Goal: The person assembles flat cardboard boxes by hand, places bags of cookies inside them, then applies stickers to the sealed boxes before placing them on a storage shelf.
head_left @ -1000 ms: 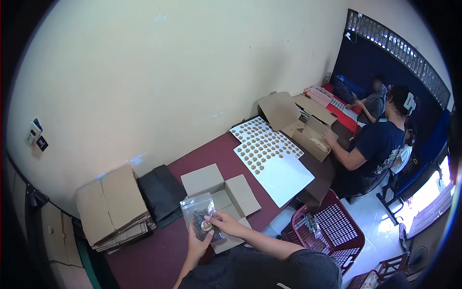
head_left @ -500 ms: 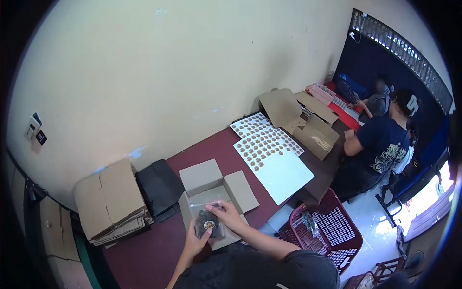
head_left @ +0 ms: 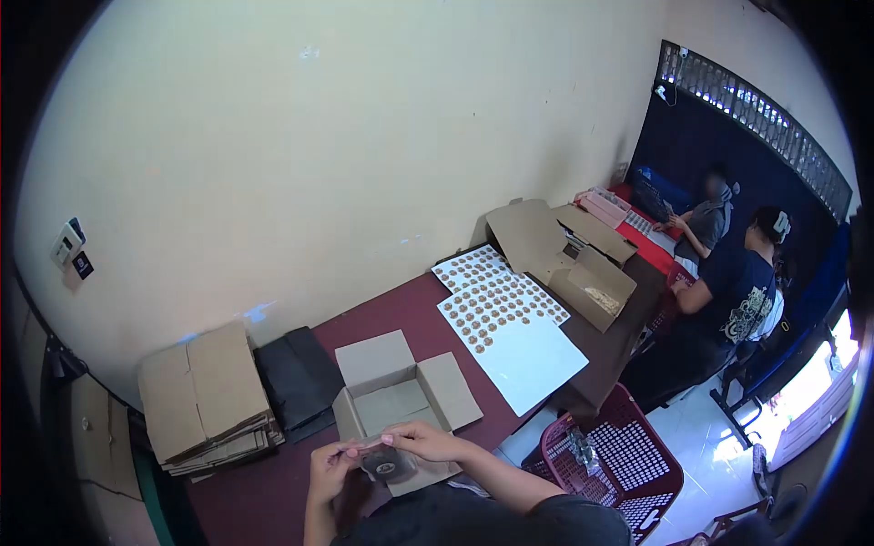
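A clear plastic pouch (head_left: 387,468) with dark contents and a round sticker hangs between my two hands. My left hand (head_left: 331,469) pinches its upper edge at the left corner. The thumb and fingers of my right hand (head_left: 423,442) grip the same edge farther right. Just beyond the pouch stands an open cardboard box (head_left: 376,360) with its flaps spread; its bottom looks bare. The pouch and my hands overlap the box's near side.
Flattened cardboard boxes (head_left: 205,391) and black sheets (head_left: 299,378) lie to the left. Sticker sheets (head_left: 537,364) and a larger carton (head_left: 592,287) lie to the right. A red plastic basket (head_left: 628,446) stands beside the table. Two other people (head_left: 742,291) are at the far right.
My hands have moved from the sides of the pouch to its top edge and come lower, nearer my body. The view has tilted up slightly. A person at right has lowered an arm.
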A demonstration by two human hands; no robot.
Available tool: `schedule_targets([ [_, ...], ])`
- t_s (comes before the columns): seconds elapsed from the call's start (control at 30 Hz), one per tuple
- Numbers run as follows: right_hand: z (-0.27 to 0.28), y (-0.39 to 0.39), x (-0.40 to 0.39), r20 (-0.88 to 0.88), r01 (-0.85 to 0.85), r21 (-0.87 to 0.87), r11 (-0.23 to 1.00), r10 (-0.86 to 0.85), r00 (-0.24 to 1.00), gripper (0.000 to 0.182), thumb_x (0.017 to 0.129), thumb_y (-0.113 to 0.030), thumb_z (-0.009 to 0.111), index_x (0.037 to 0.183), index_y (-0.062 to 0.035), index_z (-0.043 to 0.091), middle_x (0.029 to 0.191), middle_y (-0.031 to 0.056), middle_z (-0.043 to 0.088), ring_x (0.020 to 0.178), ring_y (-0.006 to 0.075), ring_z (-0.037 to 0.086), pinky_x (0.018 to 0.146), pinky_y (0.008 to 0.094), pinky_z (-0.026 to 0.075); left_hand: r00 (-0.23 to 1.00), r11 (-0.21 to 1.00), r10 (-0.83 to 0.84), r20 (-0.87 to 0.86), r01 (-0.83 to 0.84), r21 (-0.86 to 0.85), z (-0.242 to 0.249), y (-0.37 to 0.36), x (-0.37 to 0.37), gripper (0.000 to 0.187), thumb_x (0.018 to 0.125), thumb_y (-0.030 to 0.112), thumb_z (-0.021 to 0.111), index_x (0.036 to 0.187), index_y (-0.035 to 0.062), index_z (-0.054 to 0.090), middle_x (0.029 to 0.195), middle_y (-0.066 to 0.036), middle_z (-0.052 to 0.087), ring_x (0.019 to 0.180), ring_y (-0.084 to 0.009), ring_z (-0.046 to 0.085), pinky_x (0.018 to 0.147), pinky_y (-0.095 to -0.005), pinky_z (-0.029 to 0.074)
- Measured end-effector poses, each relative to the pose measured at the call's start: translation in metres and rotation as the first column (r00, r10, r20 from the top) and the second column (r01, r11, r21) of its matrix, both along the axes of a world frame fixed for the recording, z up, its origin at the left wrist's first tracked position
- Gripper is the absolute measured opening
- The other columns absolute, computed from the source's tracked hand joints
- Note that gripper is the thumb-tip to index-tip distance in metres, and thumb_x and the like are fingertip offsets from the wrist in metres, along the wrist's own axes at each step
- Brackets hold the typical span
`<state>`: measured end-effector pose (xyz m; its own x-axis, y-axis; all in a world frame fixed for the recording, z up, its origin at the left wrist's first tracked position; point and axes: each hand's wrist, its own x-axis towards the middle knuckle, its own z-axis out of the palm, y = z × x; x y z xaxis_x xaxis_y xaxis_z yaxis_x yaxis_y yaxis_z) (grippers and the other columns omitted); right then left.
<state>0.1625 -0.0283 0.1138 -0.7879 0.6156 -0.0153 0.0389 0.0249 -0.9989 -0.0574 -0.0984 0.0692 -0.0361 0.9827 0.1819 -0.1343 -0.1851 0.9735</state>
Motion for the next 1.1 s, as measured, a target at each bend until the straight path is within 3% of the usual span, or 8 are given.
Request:
schedule_targets([
  [0.1, -0.005, 0.005, 0.006, 0.008, -0.025, 0.031, 0.999, 0.025, 1.0, 0.04, 0.099, -0.03, 0.041, 0.116, 0.0013, 0.058, 0.105, 0.0079, 0.063, 0.098, 0.0113, 0.053, 0.09, 0.0297, 0.041, 0.99, 0.984, -0.142, -0.004, 0.141, -0.106, 0.017, -0.003, -0.002, 0.025, 0.09, 0.016, 0.059, 0.1, -0.0057, 0.065, 0.096, -0.012, 0.067, 0.092, -0.015, 0.06, 0.088, -0.0292, 0.044],
  [0.2, 0.001, 0.006, 0.003, 0.014, 0.062, 0.078, 0.995, -0.064, 0.998, 0.041, 0.099, -0.031, 0.039, 0.117, -0.0001, 0.058, 0.109, 0.0113, 0.063, 0.101, 0.0152, 0.055, 0.092, 0.0314, 0.04, 0.987, 0.996, 0.085, -0.137, -0.083, 0.02, 0.018, 0.001, 0.009, 0.03, 0.093, 0.017, 0.054, 0.11, -0.006, 0.06, 0.106, -0.015, 0.064, 0.099, -0.0173, 0.058, 0.09, -0.0298, 0.043],
  [0.27, 0.0, 0.006, -0.002, -0.074, 0.397, 0.3, 0.867, -0.394, 0.916, 0.038, 0.099, -0.029, 0.04, 0.118, -0.0013, 0.058, 0.108, 0.0143, 0.063, 0.103, 0.0214, 0.056, 0.092, 0.0334, 0.041, 0.968, 0.967, 0.249, 0.03, -0.25, 0.054, 0.015, 0.006, 0.019, 0.034, 0.094, 0.018, 0.052, 0.12, -0.0037, 0.055, 0.113, -0.016, 0.061, 0.103, -0.0196, 0.057, 0.09, -0.03, 0.043],
  [0.43, -0.017, -0.015, -0.032, -0.115, 0.4, 0.758, 0.515, -0.497, 0.86, 0.035, 0.091, -0.014, 0.047, 0.125, -0.0048, 0.053, 0.12, 0.015, 0.052, 0.112, 0.0325, 0.048, 0.097, 0.0376, 0.037, 0.995, 1.0, -0.02, 0.1, 0.022, -0.018, 0.011, 0.0, 0.053, 0.074, 0.086, 0.038, 0.063, 0.139, -0.0022, 0.03, 0.14, -0.017, 0.037, 0.123, -0.0211, 0.043, 0.098, -0.0326, 0.038],
  [0.7, -0.033, -0.021, -0.031, -0.184, 0.491, 0.212, 0.845, -0.459, 0.869, 0.041, 0.083, -0.021, 0.066, 0.119, -0.0039, 0.055, 0.121, 0.013, 0.048, 0.113, 0.0244, 0.045, 0.094, 0.035, 0.038, 0.978, 0.986, 0.146, -0.152, -0.13, 0.107, 0.005, -0.004, 0.051, 0.051, 0.08, 0.009, 0.069, 0.124, -0.0078, 0.049, 0.123, -0.013, 0.054, 0.114, -0.0202, 0.051, 0.099, -0.0323, 0.038],
  [0.87, -0.022, -0.014, -0.023, -0.239, 0.754, 0.204, 0.624, -0.715, 0.657, 0.045, 0.07, -0.028, 0.077, 0.106, -0.0064, 0.061, 0.104, 0.007, 0.056, 0.098, 0.0186, 0.051, 0.089, 0.0334, 0.04, 0.979, 0.982, 0.19, -0.07, -0.19, 0.002, 0.0, -0.012, 0.057, 0.032, 0.078, 0.009, 0.072, 0.105, -0.0047, 0.063, 0.106, -0.011, 0.062, 0.094, -0.0155, 0.058, 0.091, -0.029, 0.041],
  [0.93, -0.029, -0.003, -0.008, -0.122, 0.372, 0.143, 0.917, -0.356, 0.926, 0.042, 0.071, -0.026, 0.077, 0.106, -0.0077, 0.063, 0.105, 0.0059, 0.057, 0.096, 0.0178, 0.052, 0.089, 0.0338, 0.04, 0.975, 0.977, 0.204, -0.092, -0.209, -0.042, -0.004, -0.012, 0.053, 0.024, 0.077, 0.008, 0.073, 0.097, -0.0033, 0.067, 0.099, -0.011, 0.064, 0.087, -0.0149, 0.059, 0.087, -0.0278, 0.043],
  [1.1, -0.025, -0.012, -0.006, -0.091, 0.347, 0.174, 0.921, -0.336, 0.937, 0.017, 0.083, -0.019, 0.066, 0.084, -0.0016, 0.068, 0.077, 0.0053, 0.06, 0.075, 0.0138, 0.056, 0.07, 0.0281, 0.042, 0.912, 0.934, 0.344, -0.223, -0.307, 0.182, -0.003, -0.009, 0.047, 0.021, 0.078, 0.015, 0.073, 0.089, -0.0027, 0.068, 0.072, -0.007, 0.066, 0.069, -0.0123, 0.059, 0.093, -0.036, 0.041],
])
